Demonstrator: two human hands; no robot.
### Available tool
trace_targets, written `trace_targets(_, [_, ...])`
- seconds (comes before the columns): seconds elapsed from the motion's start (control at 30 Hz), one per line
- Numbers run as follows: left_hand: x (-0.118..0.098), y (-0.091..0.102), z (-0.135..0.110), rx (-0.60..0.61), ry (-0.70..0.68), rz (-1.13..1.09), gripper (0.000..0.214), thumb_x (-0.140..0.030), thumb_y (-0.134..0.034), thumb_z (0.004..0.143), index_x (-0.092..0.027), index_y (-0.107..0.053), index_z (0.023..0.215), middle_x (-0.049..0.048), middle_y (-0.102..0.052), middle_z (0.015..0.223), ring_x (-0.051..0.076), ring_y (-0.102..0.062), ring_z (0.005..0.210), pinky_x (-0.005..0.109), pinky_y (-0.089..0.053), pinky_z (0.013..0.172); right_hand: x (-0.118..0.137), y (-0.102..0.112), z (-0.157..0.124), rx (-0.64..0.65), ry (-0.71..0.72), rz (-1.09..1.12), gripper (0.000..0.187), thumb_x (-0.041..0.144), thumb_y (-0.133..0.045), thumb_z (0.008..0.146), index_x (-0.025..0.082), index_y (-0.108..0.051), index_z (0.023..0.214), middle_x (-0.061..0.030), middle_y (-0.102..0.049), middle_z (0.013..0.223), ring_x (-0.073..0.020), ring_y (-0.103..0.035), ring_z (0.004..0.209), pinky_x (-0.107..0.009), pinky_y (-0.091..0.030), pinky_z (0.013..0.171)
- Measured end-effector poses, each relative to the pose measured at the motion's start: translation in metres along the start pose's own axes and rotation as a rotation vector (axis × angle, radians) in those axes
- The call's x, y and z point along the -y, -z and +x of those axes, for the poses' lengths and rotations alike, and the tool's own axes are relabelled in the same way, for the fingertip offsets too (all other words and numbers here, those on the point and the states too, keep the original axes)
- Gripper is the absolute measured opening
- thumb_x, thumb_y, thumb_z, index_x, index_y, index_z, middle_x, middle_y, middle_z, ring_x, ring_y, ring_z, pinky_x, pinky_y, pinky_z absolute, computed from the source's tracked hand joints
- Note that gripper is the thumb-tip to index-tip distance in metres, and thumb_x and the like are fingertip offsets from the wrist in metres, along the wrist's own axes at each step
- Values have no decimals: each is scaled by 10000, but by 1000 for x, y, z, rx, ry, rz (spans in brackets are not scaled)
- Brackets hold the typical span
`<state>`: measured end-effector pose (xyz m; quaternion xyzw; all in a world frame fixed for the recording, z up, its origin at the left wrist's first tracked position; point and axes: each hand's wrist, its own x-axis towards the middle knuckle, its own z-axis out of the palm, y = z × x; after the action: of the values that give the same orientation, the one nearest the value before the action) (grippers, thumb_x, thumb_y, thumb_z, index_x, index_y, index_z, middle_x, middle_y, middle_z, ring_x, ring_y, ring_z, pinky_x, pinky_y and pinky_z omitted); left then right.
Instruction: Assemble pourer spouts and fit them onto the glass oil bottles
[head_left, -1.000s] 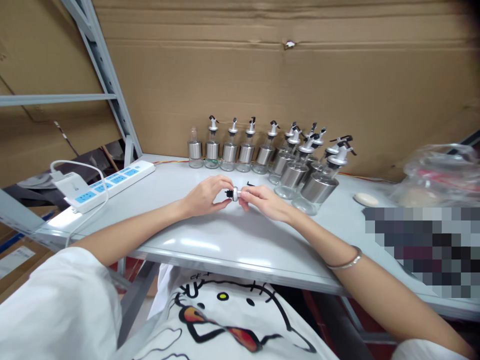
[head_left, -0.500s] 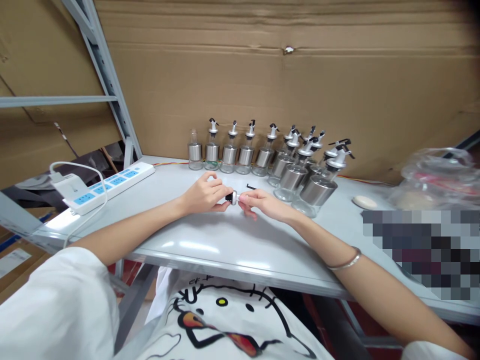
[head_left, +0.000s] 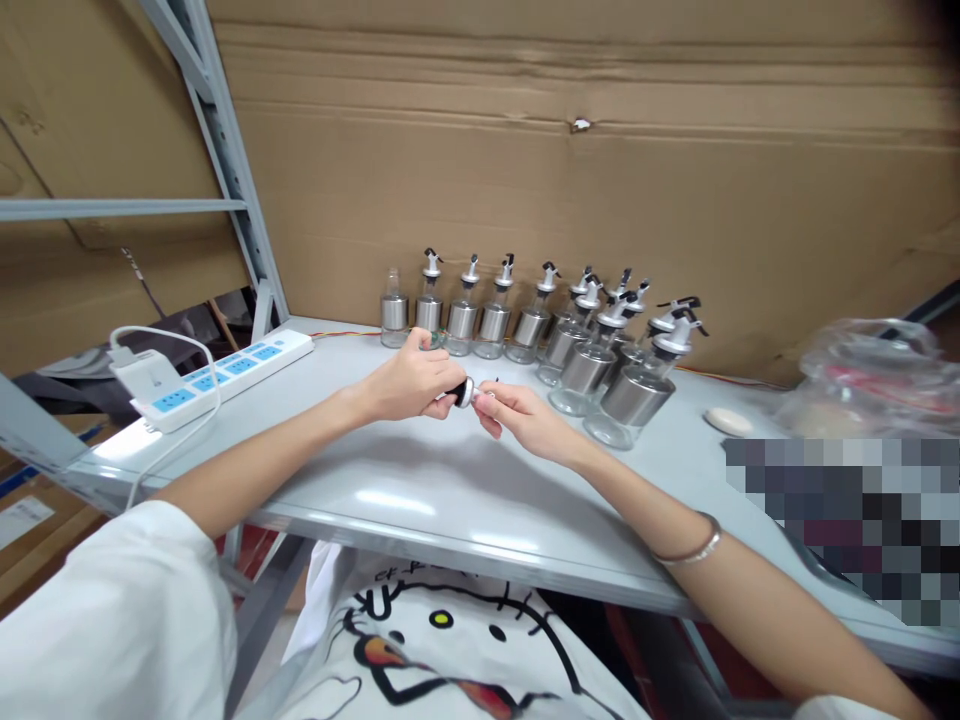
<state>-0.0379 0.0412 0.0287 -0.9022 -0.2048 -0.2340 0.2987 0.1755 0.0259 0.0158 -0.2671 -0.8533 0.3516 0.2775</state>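
Note:
My left hand (head_left: pixel 420 380) is closed around the black stopper end of a pour spout (head_left: pixel 466 393). From the other side, my right hand (head_left: pixel 532 420) pinches the spout's narrow silver tip between thumb and fingers. Both hands hold it a little above the table, its collar showing between them. Beyond them stand several glass oil bottles (head_left: pixel 494 322) with steel sleeves, topped by silver spouts with black levers. At the row's left end, one glass bottle (head_left: pixel 394 312) has a bare neck.
A white power strip (head_left: pixel 251 368) with a plugged-in charger (head_left: pixel 150 378) and cable lies on the left. Toward the right are a pale oval object (head_left: pixel 729 421) and clear plastic bags (head_left: pixel 877 375). Cardboard (head_left: pixel 480 190) walls the back; a metal frame (head_left: pixel 240 190) rises at left.
The view has tilted up slightly. The black lever beside my right fingers is now mostly hidden. My left hand has turned a little, and both hands still hold the spout.

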Motion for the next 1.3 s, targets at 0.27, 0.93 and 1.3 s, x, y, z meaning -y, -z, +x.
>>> trace_targets(0.27, [-1,5,2,148,243,-414,177,-229,-310,825,-195,-377,665,-41,-420,539,132,-340,537,326,-357,718,-1,11,6,-194,375,-816,445,460,-244,982,182,-539,797,-48,-583,694,-159,-505,662,-287,-350,670])
trace_targets(0.93, [21,-31,-33,351,908,-249,210,-367,-534,798,-171,-570,863,13,-643,695,194,-583,669,372,-377,804,-11,24,-3,-475,464,-967,279,257,-319,980,154,-558,1082,-92,-678,867,-194,-602,776,-353,-400,799])
trace_targets(1.3, [16,-58,-40,292,873,-345,387,-256,-401,893,-146,-464,1258,56,-671,899,193,-622,779,294,-443,727,-10,18,-5,-384,401,-976,291,290,-363,974,158,-618,1025,-86,-681,851,-196,-585,775,-347,-372,807])
